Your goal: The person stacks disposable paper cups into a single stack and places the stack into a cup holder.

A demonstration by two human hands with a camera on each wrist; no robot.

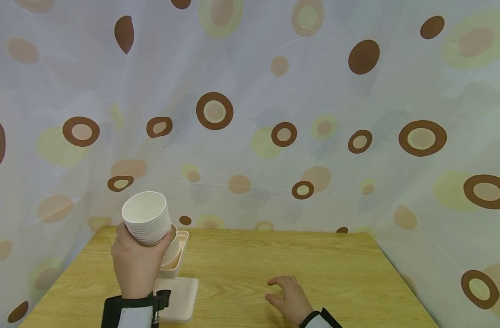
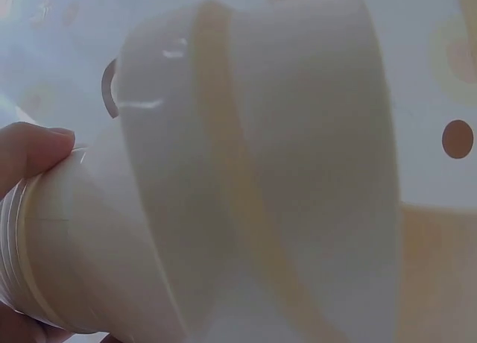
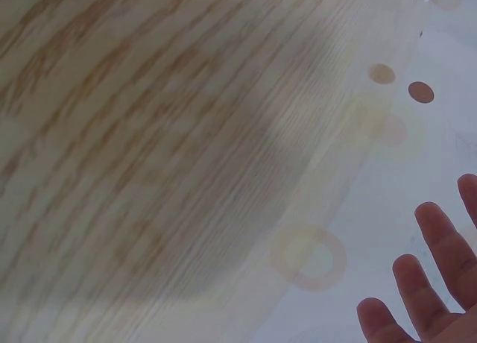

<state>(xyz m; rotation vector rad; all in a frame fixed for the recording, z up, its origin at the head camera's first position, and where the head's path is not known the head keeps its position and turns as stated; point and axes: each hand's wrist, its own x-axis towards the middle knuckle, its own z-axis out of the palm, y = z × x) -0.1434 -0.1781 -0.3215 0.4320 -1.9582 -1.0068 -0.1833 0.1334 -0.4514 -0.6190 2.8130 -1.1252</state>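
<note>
My left hand grips a stack of white cups, tilted, with the top cup's mouth facing me. In the left wrist view, fingers wrap the ribbed rims of the stack, and a large blurred pale shape with a yellowish band fills the middle. Just behind the stack in the head view, a round white piece shows partly, overlapping a pale rectangular container. My right hand hovers low over the table, holding nothing, thumb and fingers apart; its fingers also show spread in the right wrist view.
A pale flat rectangular piece lies in front of the container, partly behind my left wrist. Both are on the left side of the wood-grain table. A patterned white curtain encloses the table's back and sides.
</note>
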